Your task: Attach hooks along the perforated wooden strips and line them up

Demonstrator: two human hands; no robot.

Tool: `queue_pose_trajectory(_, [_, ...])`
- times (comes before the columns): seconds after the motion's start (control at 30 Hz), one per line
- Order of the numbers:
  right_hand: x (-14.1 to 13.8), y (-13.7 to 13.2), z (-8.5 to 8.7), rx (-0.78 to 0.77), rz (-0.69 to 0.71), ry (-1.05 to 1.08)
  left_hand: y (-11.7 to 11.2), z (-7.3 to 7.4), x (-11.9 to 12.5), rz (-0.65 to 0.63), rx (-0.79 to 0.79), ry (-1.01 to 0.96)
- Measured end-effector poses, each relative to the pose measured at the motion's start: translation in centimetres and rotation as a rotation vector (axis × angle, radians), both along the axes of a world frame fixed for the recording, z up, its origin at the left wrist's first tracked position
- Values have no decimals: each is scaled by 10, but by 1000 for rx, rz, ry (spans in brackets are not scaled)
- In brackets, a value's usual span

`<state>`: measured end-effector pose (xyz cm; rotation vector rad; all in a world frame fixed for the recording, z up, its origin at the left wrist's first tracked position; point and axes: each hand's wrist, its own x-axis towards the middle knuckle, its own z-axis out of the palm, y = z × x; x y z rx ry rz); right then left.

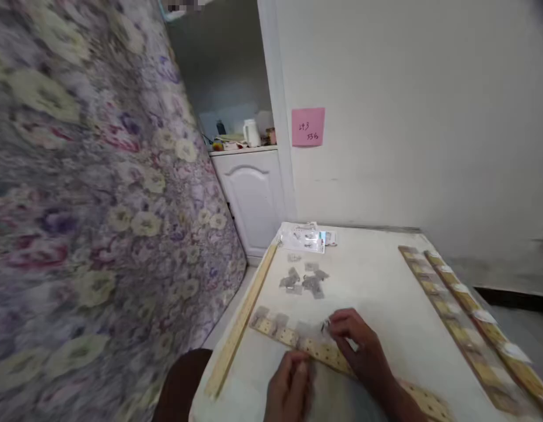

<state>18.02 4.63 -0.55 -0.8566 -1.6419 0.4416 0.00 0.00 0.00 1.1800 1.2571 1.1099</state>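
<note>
A light wooden strip with small dark holes (286, 336) lies across the near part of the white table, with several translucent hooks or clips along its left half. My left hand (289, 387) is closed, fingertips pressed together at the strip's near edge. Above the strip, my right hand (359, 346) pinches a small see-through piece with a dark metallic bit (325, 326); its exact shape is blurred. Farther back lies a loose pile of similar translucent pieces (313, 283).
A bare wooden bar (242, 319) runs along the table's left edge. Two strips fitted with clear pieces (447, 316) lie at the right. Clear packaging (301, 237) sits at the back. A floral curtain (99, 205) hangs left; a pink note (308, 126) is on the wall.
</note>
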Motion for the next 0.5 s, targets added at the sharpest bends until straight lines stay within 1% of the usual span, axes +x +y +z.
queue_pose_trajectory(0.07, [-3, -3, 0, 3, 34, -7, 5, 6, 5, -78, -52, -37])
queue_pose_trajectory(0.17, [-5, -8, -1, 5, 83, -39, 10, 9, 11, -130, -128, -128])
queue_pose_trajectory(0.33, [-7, -15, -4, 4, 147, -100, 7, 3, 13, -100, -219, -273])
queue_pose_trajectory(0.4, [-9, -18, -4, -4, 142, -101, 4, 2, 12, -94, -223, -313])
queue_pose_trajectory(0.5, [-13, -23, -3, -27, 94, -76, 1, 2, 10, -54, -194, -354])
